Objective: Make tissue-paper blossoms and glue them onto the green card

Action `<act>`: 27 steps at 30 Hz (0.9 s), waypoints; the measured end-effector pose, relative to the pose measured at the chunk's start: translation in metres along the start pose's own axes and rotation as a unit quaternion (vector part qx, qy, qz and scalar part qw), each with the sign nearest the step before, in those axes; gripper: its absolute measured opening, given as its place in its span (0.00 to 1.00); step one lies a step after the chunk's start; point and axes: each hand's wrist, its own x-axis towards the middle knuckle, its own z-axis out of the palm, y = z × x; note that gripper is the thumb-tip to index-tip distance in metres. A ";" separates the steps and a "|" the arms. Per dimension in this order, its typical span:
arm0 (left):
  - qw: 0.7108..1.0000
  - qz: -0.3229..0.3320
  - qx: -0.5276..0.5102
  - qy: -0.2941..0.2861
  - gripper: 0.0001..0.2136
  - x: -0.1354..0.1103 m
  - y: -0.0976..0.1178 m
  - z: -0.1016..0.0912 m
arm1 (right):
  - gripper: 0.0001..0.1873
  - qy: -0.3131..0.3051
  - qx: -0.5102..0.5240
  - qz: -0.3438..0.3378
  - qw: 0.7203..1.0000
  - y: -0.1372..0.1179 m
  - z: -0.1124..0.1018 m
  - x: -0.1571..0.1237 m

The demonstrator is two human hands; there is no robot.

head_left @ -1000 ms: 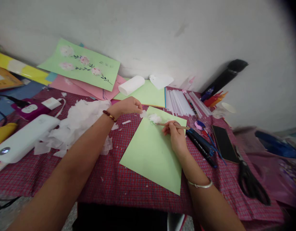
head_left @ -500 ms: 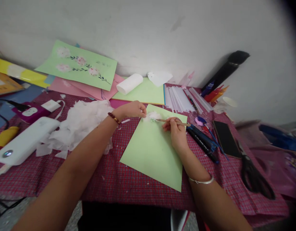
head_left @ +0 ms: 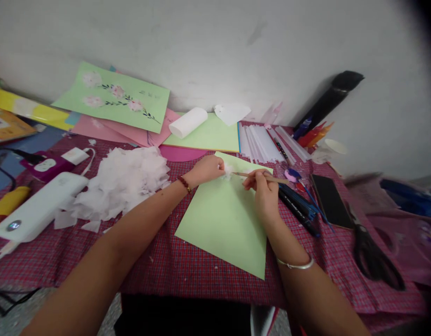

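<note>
Closely at work near the top of the green sheet (head_left: pixel 222 224), taken here as the clock's centre. At 12 o'clock, near the far edge, a white tuft (head_left: pixel 228 171) on the paper. From 11 o'clock, reaching in with the left hand (head_left: pixel 207 169), with fingers curled toward the thumb and just beside the tuft; cannot tell whether pinching anything. At 2 o'clock, pinching a slim wooden stick (head_left: pixel 281 180) in the right hand (head_left: pixel 266 193), with tip aimed at the tuft's edge, contact too blurred to judge.

Could tear or flatten the tuft by bearing down too hard with so narrow a tip. Could also pull layers loose by drawing back with tacky fingertips, or twist the whole sheet by leaning on one corner. Possible, too, to scatter the tissue pile (head_left: pixel 128 172) at 10 o'clock through a careless sweep of the left forearm (head_left: pixel 142 224), so close alongside.

By look, thin, matte and crinkled in the pile: squarish scraps, heaped airily. Smooth and flat in the sheet, with crisp straight edges; softer and ruffled in the tuft. Underneath, woven red check in the tablecloth (head_left: pixel 149 273). Toward 3 o'clock, rounded barrels of dark markers (head_left: pixel 299 214) and a glossy slab of a phone (head_left: pixel 327 196); at 4, black looped handles on the scissors (head_left: pixel 365 247).
</note>
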 end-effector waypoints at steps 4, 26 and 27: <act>1.000 0.002 0.017 0.004 0.09 0.001 -0.001 0.001 | 0.12 -0.043 -0.015 -0.027 0.999 -0.004 0.003 -0.003; 0.991 -0.068 -0.108 -0.037 0.04 -0.002 -0.016 -0.009 | 0.13 -0.251 -0.471 -0.183 0.826 -0.008 0.010 -0.017; 0.991 -0.064 -0.110 -0.039 0.03 -0.002 -0.015 -0.008 | 0.13 -0.264 -0.498 -0.190 0.804 -0.010 0.011 -0.018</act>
